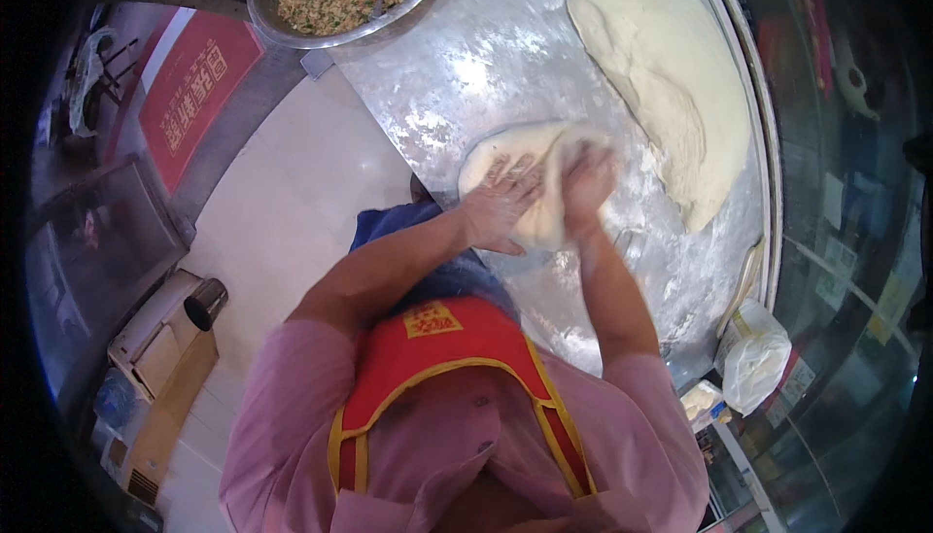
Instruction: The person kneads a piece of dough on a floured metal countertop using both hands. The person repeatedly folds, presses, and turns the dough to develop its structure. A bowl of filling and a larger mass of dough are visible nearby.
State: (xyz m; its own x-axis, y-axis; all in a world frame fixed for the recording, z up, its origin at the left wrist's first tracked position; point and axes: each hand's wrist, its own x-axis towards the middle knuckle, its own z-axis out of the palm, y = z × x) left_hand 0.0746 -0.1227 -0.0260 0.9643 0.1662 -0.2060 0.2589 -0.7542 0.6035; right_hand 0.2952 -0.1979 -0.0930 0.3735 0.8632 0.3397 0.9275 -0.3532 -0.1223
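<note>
A round, flattened piece of pale dough (485,159) lies on the floured metal worktop (408,88) close to my body. My left hand (504,205) rests on the dough's left half, palm down with fingers apart. At the right side of the same piece, my right hand (589,182) presses against a raised fold. Motion blur covers its fingers, so whether they pinch the dough is unclear. A much larger slab of dough (670,74) stretches along the worktop's right side, apart from both hands.
A steel bowl (321,42) of minced filling with green bits stands at the far left corner, a utensil in it. A glass partition (838,241) runs beyond the right rim. A white plastic bag (754,358) sits near the right corner. Cardboard (171,402) lies on the floor, left.
</note>
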